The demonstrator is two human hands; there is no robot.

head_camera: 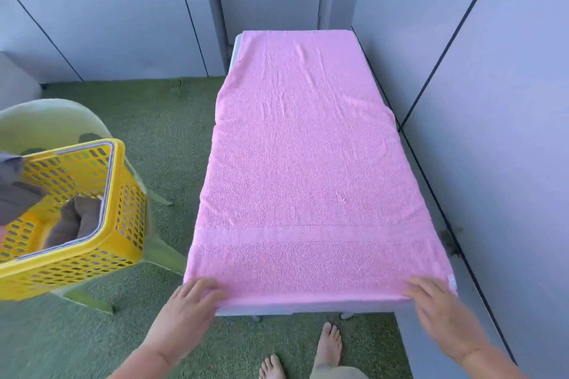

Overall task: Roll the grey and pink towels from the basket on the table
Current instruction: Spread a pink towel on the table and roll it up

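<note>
At the far left a yellow perforated laundry basket (92, 264) sits tilted on a pale green plastic chair (46, 120). Grey towels (18, 197) lie crumpled inside it, one draped over its left rim. The chair stands on green artificial turf (160, 138).

The left hand (191, 295) reaches forward from the lower edge, forearm angled up and to the right. Its fingers are stretched out and lie flat on the near left corner of the pink towel (308, 163), pressing rather than clasping; the thumb is not visible.

The pink towel is spread flat lengthwise, covering nearly the whole top of the narrow white table (277, 310), with a woven band across it near the front. Below the table edge, two bare feet (331, 344) stand on the turf.

The right hand (431, 295) mirrors the left, forearm angled up and to the left. Its fingers are spread and straight on the near right corner, just beside a small white label (451, 281). Grey wall panels (492, 101) rise just beside the table.
</note>
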